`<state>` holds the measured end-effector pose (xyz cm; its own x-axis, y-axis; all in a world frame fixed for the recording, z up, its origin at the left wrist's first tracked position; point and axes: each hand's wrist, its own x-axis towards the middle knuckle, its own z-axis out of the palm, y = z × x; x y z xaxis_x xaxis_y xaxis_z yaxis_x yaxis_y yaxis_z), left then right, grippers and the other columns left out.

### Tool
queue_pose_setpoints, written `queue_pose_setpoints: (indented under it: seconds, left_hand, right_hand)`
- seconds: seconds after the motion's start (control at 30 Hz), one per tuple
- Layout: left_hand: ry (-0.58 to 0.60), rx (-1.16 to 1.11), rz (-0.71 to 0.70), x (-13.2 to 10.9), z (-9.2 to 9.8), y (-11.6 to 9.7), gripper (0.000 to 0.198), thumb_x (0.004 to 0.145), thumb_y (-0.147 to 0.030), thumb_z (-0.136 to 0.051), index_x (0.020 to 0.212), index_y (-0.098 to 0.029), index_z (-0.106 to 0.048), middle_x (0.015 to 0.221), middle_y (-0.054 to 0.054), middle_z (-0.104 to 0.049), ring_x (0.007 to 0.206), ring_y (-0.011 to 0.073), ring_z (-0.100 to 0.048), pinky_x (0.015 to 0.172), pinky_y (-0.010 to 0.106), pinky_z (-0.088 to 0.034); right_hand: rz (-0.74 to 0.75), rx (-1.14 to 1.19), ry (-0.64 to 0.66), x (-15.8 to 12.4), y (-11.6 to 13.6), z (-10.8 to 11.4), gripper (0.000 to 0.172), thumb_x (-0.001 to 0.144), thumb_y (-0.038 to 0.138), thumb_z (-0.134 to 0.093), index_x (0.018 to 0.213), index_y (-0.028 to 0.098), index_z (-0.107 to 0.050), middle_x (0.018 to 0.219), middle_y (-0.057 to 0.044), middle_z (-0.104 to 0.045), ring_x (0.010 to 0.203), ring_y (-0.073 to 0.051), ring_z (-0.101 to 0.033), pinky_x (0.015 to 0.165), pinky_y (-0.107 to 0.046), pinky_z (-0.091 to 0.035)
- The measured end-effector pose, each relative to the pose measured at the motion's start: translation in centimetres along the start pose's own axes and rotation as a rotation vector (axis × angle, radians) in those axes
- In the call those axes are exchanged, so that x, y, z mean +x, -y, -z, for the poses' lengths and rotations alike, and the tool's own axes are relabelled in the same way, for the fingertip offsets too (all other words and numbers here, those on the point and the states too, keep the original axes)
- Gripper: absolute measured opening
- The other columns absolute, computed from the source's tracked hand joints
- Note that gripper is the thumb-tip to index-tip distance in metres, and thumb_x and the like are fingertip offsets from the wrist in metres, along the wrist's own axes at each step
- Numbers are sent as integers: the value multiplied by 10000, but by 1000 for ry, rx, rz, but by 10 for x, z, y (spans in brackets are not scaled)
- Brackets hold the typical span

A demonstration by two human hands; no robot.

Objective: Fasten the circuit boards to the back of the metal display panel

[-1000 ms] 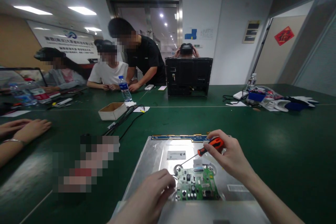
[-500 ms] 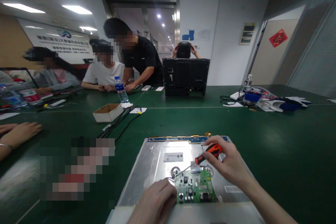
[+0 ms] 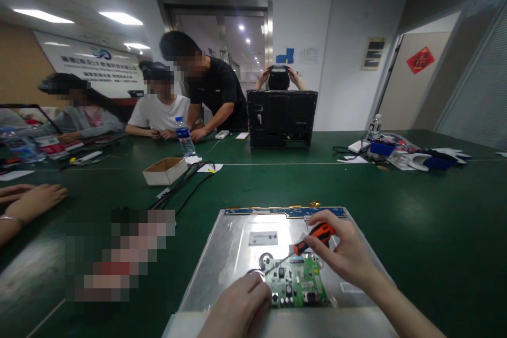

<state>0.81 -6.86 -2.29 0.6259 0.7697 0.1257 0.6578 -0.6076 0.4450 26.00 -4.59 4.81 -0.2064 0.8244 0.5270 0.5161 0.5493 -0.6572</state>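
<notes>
A screwdriver with an orange and black handle is held in my right hand, its fingers closed about the handle. Its thin shaft slants down to the left, and the tip is at the upper left corner of a green circuit board. My left hand is curled, fingers together, against the board's left edge; its fingertips are hidden, so what they grip cannot be told. Under the board lies a silver metal panel, with a blue strip board along its far edge.
On the green table are an open carton, black cables, a water bottle and a black display housing. Gloves and bags lie at far right. Another person's hands rest at left; several people are beyond.
The view has shifted slightly. My left hand appears a little farther right and lower along the board's edge. The screwdriver stays at the board's corner with my right hand on it.
</notes>
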Motion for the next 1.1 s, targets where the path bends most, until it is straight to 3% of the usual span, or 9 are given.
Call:
queue_pose_setpoints:
  seconds: [0.3, 0.53, 0.67, 0.87, 1.1]
  left_hand:
    - [136, 14, 149, 10, 17, -15, 216, 893, -74, -473, 874, -195, -651, 988, 64, -688, 832, 194, -642, 667, 257, -427]
    - [-85, -55, -67, -2, 13, -9, 193, 911, -67, -440, 835, -206, -550, 902, 47, -643, 793, 178, -614, 637, 237, -384]
    - [-164, -65, -94, -4, 10, -9, 198, 909, -60, -443, 820, -213, -531, 857, 31, -617, 757, 170, -601, 634, 233, -375]
    - [-206, -99, -124, -4, 8, -10, 189, 903, -79, -454, 841, -222, -561, 845, 28, -616, 744, 169, -604, 654, 235, -400]
    - [-182, -121, -85, -4, 4, -6, 192, 901, -83, -465, 844, -218, -587, 880, 32, -653, 784, 170, -624, 656, 230, -404]
  right_hand:
    - [22, 57, 4, 0, -3, -4, 191, 937, 396, -578, 924, 207, -598, 700, -23, -708, 504, -144, -605, 477, -247, -473]
    - [15, 78, -15, -2, -3, -4, 131, 910, 339, -602, 972, 223, -591, 604, 38, -629, 489, -143, -579, 480, -239, -450]
    - [6, 108, -49, -3, -2, -7, 170, 882, 291, -605, 1033, 227, -558, 581, 69, -578, 472, -137, -542, 468, -230, -422]
    - [-57, 209, -137, -5, -4, -12, 220, 860, 303, -642, 1038, 233, -532, 627, 60, -591, 511, -141, -566, 486, -231, -447]
    - [-85, 305, -159, 4, -1, -9, 187, 863, 374, -676, 872, 224, -564, 648, 36, -627, 525, -134, -600, 476, -219, -450]
